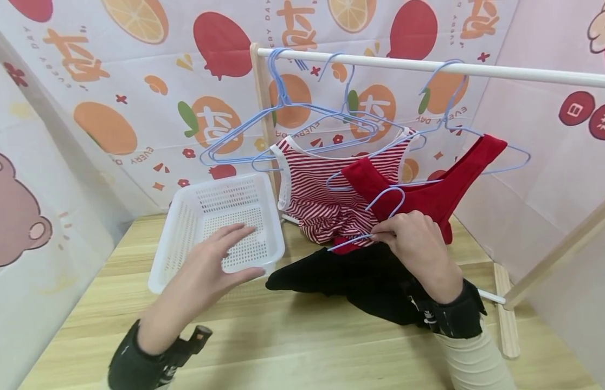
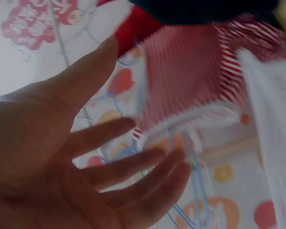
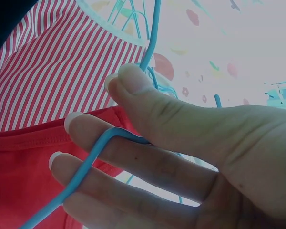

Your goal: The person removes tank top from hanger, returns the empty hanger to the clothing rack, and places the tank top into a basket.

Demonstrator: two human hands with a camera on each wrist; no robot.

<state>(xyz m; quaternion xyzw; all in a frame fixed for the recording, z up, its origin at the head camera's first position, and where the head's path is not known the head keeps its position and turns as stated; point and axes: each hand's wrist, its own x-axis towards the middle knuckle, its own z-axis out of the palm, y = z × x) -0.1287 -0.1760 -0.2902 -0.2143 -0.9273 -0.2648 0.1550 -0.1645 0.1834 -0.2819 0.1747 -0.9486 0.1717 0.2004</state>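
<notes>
My right hand (image 1: pixel 419 249) pinches a light-blue wire hanger (image 1: pixel 348 243) near its neck. In the right wrist view, the hanger wire (image 3: pixel 81 174) runs between thumb and fingers. Below this hand a black garment (image 1: pixel 327 273) spreads just above or on the table; whether it is on the hanger is hidden. My left hand (image 1: pixel 205 265) holds nothing, its fingers spread in front of the basket and left of the black cloth. Behind the right hand hang a red garment (image 1: pixel 434 197) and a red-and-white striped top (image 1: pixel 327 173), each on a blue hanger.
A white rail (image 1: pixel 507 71) on wooden posts crosses the back, with several blue hangers (image 1: pixel 244 127) at its left end. A white perforated basket (image 1: pixel 161 260) stands at the left on the wooden table (image 1: pixel 283 352). Printed cloth (image 1: pixel 151 81) covers the back wall.
</notes>
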